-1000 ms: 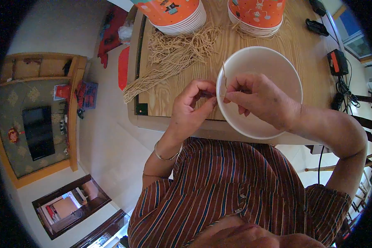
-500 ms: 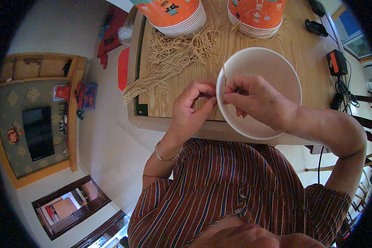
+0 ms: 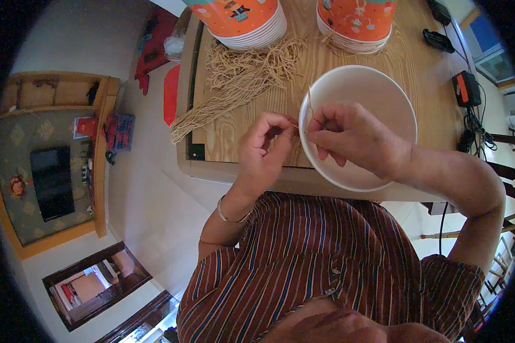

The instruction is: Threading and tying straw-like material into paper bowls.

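Head view | left hand (image 3: 263,151) pinching thin tan string (image 3: 309,104) at rim of white paper bowl (image 3: 377,94) | right hand (image 3: 349,134) pinching same string over bowl | loose string pile (image 3: 240,80) on wooden table (image 3: 418,63), behind bowl

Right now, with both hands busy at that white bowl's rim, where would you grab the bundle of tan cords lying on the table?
Take the bundle of tan cords near its tidy lower-left end, where the strands lie parallel and overhang the table edge. Come from the person's left: the other end is a loose tangle beside the stacks of orange cups.
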The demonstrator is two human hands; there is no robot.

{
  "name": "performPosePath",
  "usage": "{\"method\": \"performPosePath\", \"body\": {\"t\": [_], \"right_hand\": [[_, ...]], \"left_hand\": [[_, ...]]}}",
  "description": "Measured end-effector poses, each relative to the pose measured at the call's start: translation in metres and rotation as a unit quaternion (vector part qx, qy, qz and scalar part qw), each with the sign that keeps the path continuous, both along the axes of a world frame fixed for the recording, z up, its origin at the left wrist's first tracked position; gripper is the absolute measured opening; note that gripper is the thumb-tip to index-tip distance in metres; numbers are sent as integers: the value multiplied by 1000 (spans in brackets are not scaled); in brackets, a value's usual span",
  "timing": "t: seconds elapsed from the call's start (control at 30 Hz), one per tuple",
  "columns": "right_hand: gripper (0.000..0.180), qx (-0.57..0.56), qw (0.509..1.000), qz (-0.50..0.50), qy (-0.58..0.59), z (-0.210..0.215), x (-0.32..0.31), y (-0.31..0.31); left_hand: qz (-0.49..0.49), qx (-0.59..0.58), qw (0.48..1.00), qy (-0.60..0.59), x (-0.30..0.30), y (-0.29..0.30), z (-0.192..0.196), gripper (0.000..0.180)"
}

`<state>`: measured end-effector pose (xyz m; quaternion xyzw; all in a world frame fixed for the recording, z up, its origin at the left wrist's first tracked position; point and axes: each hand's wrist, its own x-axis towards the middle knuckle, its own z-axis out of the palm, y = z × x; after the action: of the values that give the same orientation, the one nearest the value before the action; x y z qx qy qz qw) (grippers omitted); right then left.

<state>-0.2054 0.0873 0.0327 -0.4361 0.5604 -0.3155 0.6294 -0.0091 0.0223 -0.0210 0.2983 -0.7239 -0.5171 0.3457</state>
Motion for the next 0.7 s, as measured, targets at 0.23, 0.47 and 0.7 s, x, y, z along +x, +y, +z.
{"method": "performPosePath", "body": {"t": [0.23,0.47,0.7], "right_hand": [[12,-105,993,1,44,-10,-3,3],[11,-215,956,9,199,-10,3,7],[9,-239,951,3,194,-6,4,7]], "left_hand": [[42,79,989,122,6,-14,6,6],[-57,-120,983,127,-2,-14,28,14],[-73,-252,961,89,-15,-23,27,20]]}}
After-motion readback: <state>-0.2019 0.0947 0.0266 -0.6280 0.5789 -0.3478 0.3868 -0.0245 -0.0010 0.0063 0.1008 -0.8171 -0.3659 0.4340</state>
